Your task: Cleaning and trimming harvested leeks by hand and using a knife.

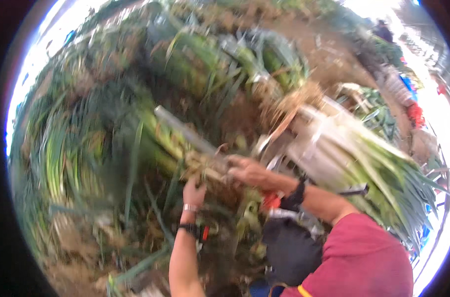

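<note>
My right hand (249,172) is closed around the near end of a long, flat-bladed knife (185,131). Its grey blade slants up and to the left, over a green leek (161,143). Just below the blade, my left hand (194,192) has its fingers closed on the pale, leafy base of that leek. Motion blur hides the exact fingertips and whether the blade touches the stalk. Dark bands circle both of my wrists, and the left one also carries a metal-coloured bracelet.
To the right lies a big stack of leeks (339,148) with white stems and green tops. Uncleaned leeks (61,158) heap up on the left, with more bundles (200,59) at the back. A dark-handled object (354,190) rests against the stack. Brown soil (324,44) shows behind.
</note>
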`<action>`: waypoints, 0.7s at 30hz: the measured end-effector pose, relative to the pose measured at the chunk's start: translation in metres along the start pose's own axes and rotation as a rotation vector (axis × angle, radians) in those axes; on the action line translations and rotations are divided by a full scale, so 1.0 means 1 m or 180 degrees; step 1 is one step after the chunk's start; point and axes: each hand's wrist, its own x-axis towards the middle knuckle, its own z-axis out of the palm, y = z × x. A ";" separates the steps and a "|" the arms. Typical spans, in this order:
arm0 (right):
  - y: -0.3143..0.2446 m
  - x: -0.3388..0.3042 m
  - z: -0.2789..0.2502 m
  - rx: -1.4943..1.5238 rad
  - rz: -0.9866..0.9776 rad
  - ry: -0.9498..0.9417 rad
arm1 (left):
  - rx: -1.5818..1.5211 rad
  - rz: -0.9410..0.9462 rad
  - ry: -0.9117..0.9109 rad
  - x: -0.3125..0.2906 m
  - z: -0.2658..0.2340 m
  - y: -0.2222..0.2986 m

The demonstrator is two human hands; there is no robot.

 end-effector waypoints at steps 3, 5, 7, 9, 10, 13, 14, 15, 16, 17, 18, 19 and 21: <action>0.091 -0.032 -0.013 -0.0929 -0.0248 0.0368 | -0.0019 0.0134 0.0215 -0.009 0.000 0.012; 0.064 -0.061 0.001 -0.1019 0.0445 0.0095 | 0.0490 0.0207 0.0341 -0.021 -0.002 -0.004; 0.092 -0.082 -0.004 -0.1636 0.0042 0.0032 | 0.0356 0.0174 0.0418 -0.023 0.002 0.008; 0.096 -0.097 0.000 -0.2033 0.0027 0.0148 | -0.0095 -0.0239 0.0554 -0.023 -0.002 0.016; 0.100 -0.102 0.001 -0.2206 -0.0065 0.0219 | -0.0234 -0.0373 0.0592 -0.020 0.000 0.015; 0.112 -0.108 0.000 -0.2436 -0.0007 0.0299 | -0.0532 -0.0572 0.0924 -0.014 0.010 0.013; 0.116 -0.110 -0.001 -0.2469 -0.0005 0.0324 | -0.0590 -0.0673 0.0916 -0.012 0.012 0.010; 0.119 -0.111 -0.001 -0.2501 -0.0004 0.0356 | -0.0552 -0.0734 0.0912 -0.013 0.015 0.008; 0.121 -0.109 -0.001 -0.2531 -0.0022 0.0396 | -0.0506 -0.0781 0.0919 -0.011 0.017 0.004; 0.122 -0.107 0.000 -0.2582 -0.0042 0.0387 | -0.0460 -0.0825 0.0926 -0.009 0.018 0.001; 0.123 -0.105 0.003 -0.2633 -0.0065 0.0379 | -0.0399 -0.0855 0.0923 -0.007 0.018 -0.002; 0.127 -0.105 0.002 -0.2687 -0.0055 0.0398 | -0.0348 -0.0874 0.0881 -0.005 0.019 0.002; 0.134 -0.106 0.000 -0.2692 -0.0036 0.0403 | -0.0296 -0.0822 0.0891 -0.002 0.025 0.010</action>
